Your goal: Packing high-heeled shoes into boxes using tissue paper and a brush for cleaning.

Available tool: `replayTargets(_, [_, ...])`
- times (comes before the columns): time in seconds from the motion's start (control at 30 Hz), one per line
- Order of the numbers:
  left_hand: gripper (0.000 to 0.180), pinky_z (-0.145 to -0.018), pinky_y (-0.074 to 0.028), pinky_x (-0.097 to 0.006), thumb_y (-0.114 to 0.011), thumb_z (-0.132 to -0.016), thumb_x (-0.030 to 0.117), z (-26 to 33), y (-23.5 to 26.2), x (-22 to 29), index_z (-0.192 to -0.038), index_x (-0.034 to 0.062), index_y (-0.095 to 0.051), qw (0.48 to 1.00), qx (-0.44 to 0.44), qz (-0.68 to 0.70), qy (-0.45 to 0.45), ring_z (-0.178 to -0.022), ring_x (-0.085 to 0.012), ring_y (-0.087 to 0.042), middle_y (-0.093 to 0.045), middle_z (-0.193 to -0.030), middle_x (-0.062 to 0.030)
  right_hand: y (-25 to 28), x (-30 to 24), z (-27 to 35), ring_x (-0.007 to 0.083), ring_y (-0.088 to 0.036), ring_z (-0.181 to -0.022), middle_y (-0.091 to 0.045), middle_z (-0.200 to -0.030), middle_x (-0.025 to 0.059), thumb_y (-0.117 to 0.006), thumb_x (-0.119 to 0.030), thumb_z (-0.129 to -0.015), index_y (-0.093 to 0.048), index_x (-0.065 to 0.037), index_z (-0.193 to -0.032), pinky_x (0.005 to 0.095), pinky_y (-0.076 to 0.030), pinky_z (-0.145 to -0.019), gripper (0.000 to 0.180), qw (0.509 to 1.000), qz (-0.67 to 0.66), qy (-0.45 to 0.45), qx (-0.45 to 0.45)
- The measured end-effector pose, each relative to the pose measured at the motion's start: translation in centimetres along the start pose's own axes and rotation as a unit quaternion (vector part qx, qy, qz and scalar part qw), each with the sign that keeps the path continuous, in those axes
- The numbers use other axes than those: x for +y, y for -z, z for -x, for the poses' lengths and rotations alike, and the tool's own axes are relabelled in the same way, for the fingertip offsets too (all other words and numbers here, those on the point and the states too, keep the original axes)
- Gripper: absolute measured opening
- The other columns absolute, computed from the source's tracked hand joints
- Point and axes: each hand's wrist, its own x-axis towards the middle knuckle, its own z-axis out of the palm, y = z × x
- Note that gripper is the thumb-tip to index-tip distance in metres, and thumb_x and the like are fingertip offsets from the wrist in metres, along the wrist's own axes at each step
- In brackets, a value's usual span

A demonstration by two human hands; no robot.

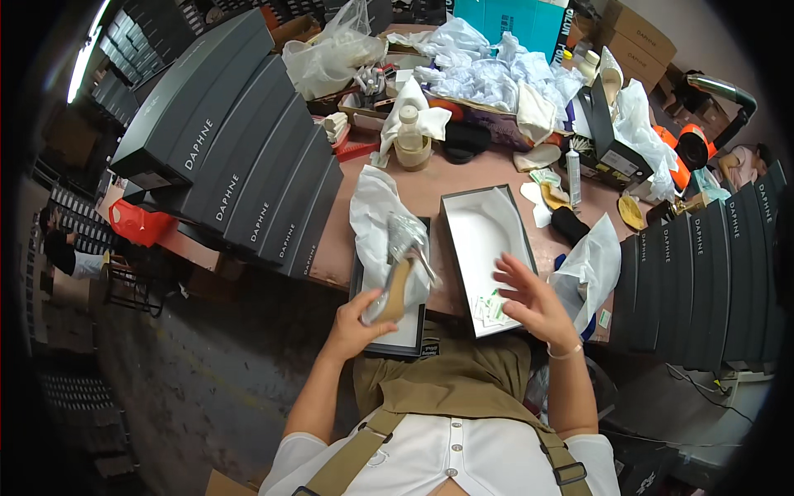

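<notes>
Thumb and fingers of the left hand [354,326] grip the near end of 1 silvery high-heeled shoe [396,291] above the dark shoebox [405,337] at left; that hold seems chosen to keep the slim heel clear. The right hand [533,310] grasps nothing, its fingers spread over the near right edge of the white-lined box [488,240]; whether this is a base or a lid, I cannot tell. Small green-and-white packets [492,307] lie in its near end. These 2 containers sit side by side, probably for easy reach. White tissue paper [372,202] spreads beyond the shoe, likely as padding.

To the right, a loose translucent sheet [591,264] and a dark cloth [568,223] crowd the space. Shoebox stacks hem in both sides, 1 at left [240,157] and 1 at right [703,281]. Farther off, a white tube [573,175], a clear bottle [409,132] and a heap of crumpled tissue [475,70] take up the table [496,169], with a teal box [513,25] behind.
</notes>
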Motion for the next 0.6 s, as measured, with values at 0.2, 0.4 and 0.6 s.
replayTargets(0.2, [0.064,-0.105,-0.037,-0.045,-0.084,-0.065,0.033,-1.7,2.4,7.1,-0.119,0.0087,-0.062,0.896,-0.268,-0.251,-0.249,-0.117,-0.0297,-0.053,-0.059,-0.121,-0.0118,-2.4,5.5,-1.3,0.0364,-0.057,-0.113,-0.052,-0.129,0.0268,-0.085,-0.033,-0.069,-0.048,-0.002,-0.124,0.0494,-0.053,-0.086,0.073,0.861,-0.42,-0.18,-0.223])
replayTargets(0.4, [0.043,-0.071,-0.051,-0.044,-0.062,-0.085,0.013,-19.7,2.7,7.4,-0.126,0.0055,-0.053,0.906,-0.043,-0.407,-0.111,-0.084,-0.0321,-0.066,-0.068,-0.089,-0.0176,-0.1,3.6,5.4,0.0329,-0.059,-0.111,-0.059,-0.118,0.029,-0.084,-0.033,-0.064,-0.057,-0.001,-0.098,0.0418,-0.043,-0.098,0.054,0.932,-0.326,-0.138,-0.081])
replayTargets(0.6, [0.017,-0.069,-0.054,-0.041,-0.054,-0.086,0.01,-27.8,3.6,-3.2,-0.094,0.0042,-0.069,0.798,-0.12,-0.591,-0.004,-0.08,-0.0292,-0.069,-0.069,-0.089,-0.0161,-0.2,1.2,8.7,0.0317,-0.058,-0.113,-0.06,-0.118,0.0264,-0.084,-0.031,-0.062,-0.057,0.004,-0.118,0.0408,-0.042,-0.101,0.071,0.939,-0.316,-0.124,-0.056])
